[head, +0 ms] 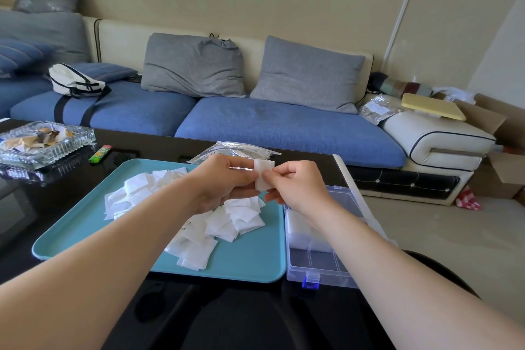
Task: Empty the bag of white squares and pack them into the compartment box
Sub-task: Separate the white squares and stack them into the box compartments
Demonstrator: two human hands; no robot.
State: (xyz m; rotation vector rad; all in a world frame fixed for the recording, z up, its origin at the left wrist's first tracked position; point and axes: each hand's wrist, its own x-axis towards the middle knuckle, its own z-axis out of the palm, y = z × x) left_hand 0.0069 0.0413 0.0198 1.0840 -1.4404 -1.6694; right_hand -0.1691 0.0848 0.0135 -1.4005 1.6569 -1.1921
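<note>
White square [262, 167], long axis upright, pinched by both left hand [224, 180] and right hand [298, 187].

The white squares [199, 219]: thin, soft-looking, approx. equal in size, heaped loose & overlapping in a wide pile on the teal tray [250, 264]. A small stack [262, 176] is held upright above the pile, at its 1 o'clock, pinched between the left hand [224, 182] & right hand [295, 187]. The bag [238, 150]: silvery-clear, flattened, laid at 12 o'clock of the pile, partly hidden by the hands; contents can't be told. The compartment box [318, 267]: clear plastic w/ blue latch at front, lid tipped back, set just beside the tray at its 3 o'clock. One farther compartment is packed w/ white squares; dividers of the near row are seen through the clear wall.
</note>
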